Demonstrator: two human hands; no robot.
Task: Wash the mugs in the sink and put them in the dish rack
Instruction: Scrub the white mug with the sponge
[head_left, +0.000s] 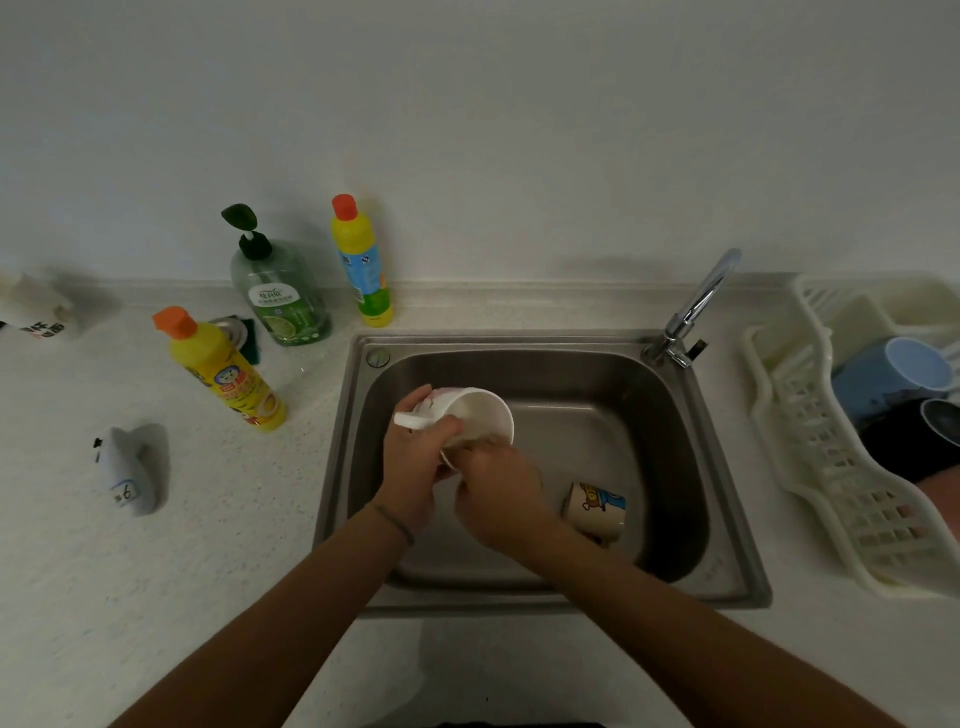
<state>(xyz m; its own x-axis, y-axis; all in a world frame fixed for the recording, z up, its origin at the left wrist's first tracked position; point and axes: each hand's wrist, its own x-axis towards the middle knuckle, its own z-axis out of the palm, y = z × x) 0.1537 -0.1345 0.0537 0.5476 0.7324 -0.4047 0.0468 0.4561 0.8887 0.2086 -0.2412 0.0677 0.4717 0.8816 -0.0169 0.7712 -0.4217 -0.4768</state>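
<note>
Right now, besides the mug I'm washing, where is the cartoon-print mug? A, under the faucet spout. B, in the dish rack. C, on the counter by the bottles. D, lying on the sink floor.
D: the cartoon-print mug lies on its side on the floor of the sink, right of the right hand.

The counter (156, 571) carries three bottles (280, 291) left of the hands (457, 467), a dish rack (810, 467) right.

A white mug (475, 415) is tilted above the sink (675, 519); a cartoon mug (595, 506) lies inside; blue (893, 376) and black (914, 441) mugs lie in the rack (810, 457).
</note>
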